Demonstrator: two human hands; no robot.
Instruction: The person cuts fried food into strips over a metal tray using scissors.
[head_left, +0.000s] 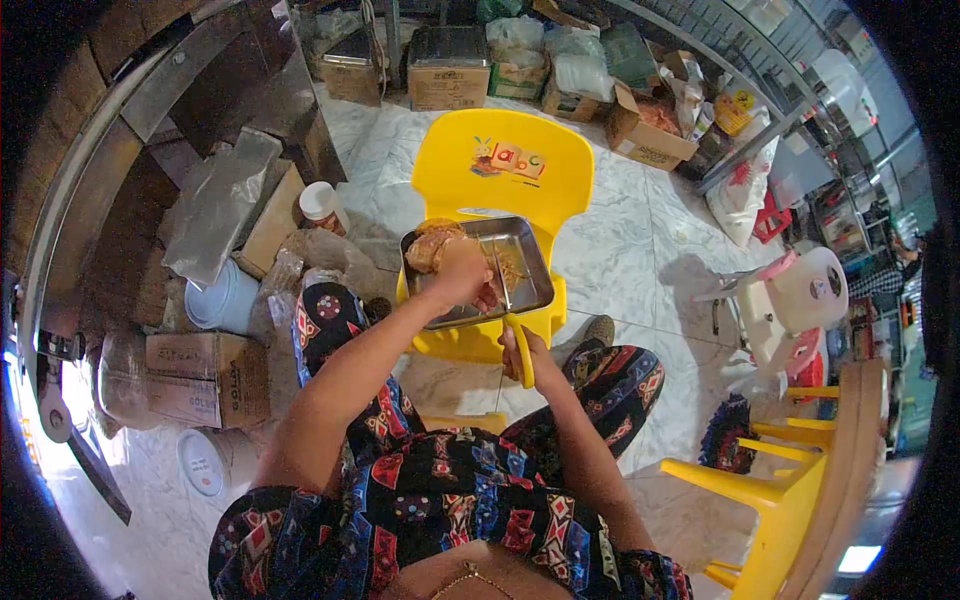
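Observation:
A metal tray (543,272) rests on the seat of a yellow child's chair (580,180) between my knees. In its left part lie large brownish-orange chunks of food (430,247), which look like cooked meat. Shredded bits (512,268) are scattered in its right part. My left hand (463,274) is over the tray with its fingers closed around a piece of the food. At the tray's near edge, my right hand (537,362) grips scissors (525,350) by their yellow handles. The blades point away from me, close beside my left fingertips.
Cardboard boxes (450,85) and bagged goods line the far wall. At left stand a carton (205,378), a blue-lidded tub (217,295) and a white-lidded bucket (203,462). A white stool-like item (790,305) and a yellow chair (770,500) are on the right.

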